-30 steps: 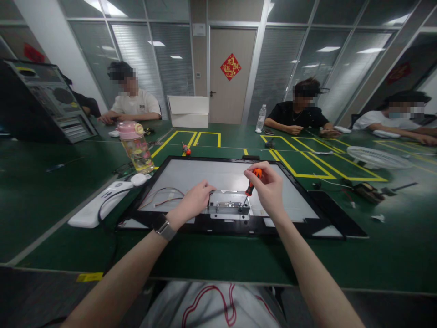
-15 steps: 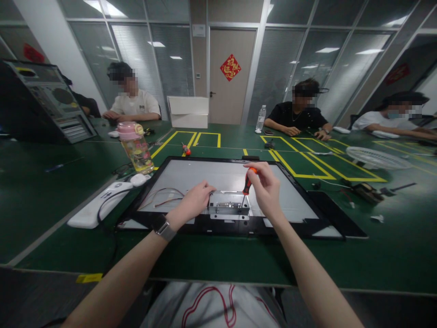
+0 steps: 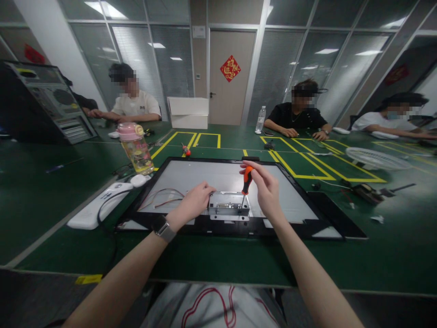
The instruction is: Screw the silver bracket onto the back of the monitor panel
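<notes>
At centre frame the fingers of my right hand (image 3: pixel 268 193) clenched the screwdriver (image 3: pixel 246 180), tip down on the metal bracket (image 3: pixel 228 206) still seated on the panel (image 3: pixel 191 175), while my left hand (image 3: pixel 194 202) curled at its end, gripping or merely steadying I couldn't tell.

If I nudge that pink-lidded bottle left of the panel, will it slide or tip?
Probably tips: the bottle stands upright, tall on a narrow base. It seems to hold liquid, so likely heavy for its size. Its smooth clear wall may be slippery.
</notes>
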Demonstrator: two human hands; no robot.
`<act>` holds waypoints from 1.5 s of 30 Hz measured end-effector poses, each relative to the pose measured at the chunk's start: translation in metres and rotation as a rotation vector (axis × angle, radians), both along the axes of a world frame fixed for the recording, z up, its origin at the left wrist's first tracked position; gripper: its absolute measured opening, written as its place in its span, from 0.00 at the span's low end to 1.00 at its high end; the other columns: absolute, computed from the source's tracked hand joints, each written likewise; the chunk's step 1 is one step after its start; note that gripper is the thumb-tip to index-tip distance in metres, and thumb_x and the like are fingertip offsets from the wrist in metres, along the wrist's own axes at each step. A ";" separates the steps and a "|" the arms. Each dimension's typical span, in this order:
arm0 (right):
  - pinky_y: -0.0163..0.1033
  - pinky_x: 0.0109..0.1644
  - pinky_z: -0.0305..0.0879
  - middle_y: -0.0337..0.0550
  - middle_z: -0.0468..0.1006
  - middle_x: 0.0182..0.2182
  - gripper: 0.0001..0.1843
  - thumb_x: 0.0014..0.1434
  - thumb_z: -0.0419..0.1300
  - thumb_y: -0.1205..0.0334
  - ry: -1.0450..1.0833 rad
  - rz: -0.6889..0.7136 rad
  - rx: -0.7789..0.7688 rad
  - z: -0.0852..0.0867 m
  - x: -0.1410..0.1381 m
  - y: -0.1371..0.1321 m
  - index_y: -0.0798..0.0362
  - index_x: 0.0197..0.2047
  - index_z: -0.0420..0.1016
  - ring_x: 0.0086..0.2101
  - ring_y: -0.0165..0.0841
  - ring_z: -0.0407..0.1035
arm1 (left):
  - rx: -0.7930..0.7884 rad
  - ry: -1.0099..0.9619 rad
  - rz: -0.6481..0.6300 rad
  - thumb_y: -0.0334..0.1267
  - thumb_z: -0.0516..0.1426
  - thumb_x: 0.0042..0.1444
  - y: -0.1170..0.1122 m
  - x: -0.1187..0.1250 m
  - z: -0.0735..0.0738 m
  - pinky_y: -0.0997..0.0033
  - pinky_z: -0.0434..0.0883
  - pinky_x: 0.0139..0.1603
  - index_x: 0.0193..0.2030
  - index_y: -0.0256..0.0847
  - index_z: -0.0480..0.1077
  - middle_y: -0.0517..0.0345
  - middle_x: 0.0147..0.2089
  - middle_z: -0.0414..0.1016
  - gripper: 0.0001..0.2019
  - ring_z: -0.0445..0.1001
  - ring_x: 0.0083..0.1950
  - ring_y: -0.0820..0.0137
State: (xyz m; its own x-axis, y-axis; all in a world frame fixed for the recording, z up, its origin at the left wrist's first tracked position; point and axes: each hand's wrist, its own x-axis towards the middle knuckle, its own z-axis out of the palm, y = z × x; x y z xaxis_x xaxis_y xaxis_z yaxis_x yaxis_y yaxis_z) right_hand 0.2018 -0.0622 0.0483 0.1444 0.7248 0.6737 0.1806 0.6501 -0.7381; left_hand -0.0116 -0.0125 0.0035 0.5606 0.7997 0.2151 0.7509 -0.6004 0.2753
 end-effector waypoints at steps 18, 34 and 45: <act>0.44 0.45 0.70 0.40 0.77 0.33 0.12 0.64 0.57 0.53 0.165 0.263 -0.123 -0.003 0.006 0.007 0.45 0.46 0.78 0.36 0.33 0.72 | 0.002 -0.024 -0.015 0.28 0.45 0.63 0.002 -0.001 -0.002 0.63 0.71 0.53 0.55 0.38 0.72 0.48 0.48 0.70 0.19 0.74 0.46 0.65; 0.42 0.39 0.70 0.40 0.75 0.31 0.12 0.63 0.56 0.50 0.234 0.262 -0.127 0.003 0.004 0.007 0.48 0.39 0.75 0.32 0.33 0.72 | 0.003 -0.006 -0.009 0.28 0.45 0.63 0.001 -0.001 -0.001 0.65 0.70 0.53 0.55 0.39 0.71 0.49 0.48 0.70 0.19 0.74 0.47 0.66; 0.43 0.43 0.70 0.41 0.77 0.34 0.14 0.65 0.54 0.51 0.183 0.270 -0.151 0.000 0.005 0.006 0.46 0.49 0.75 0.35 0.34 0.74 | -0.004 -0.005 -0.004 0.27 0.45 0.63 0.000 0.000 0.000 0.64 0.70 0.53 0.55 0.38 0.71 0.48 0.49 0.70 0.19 0.74 0.47 0.65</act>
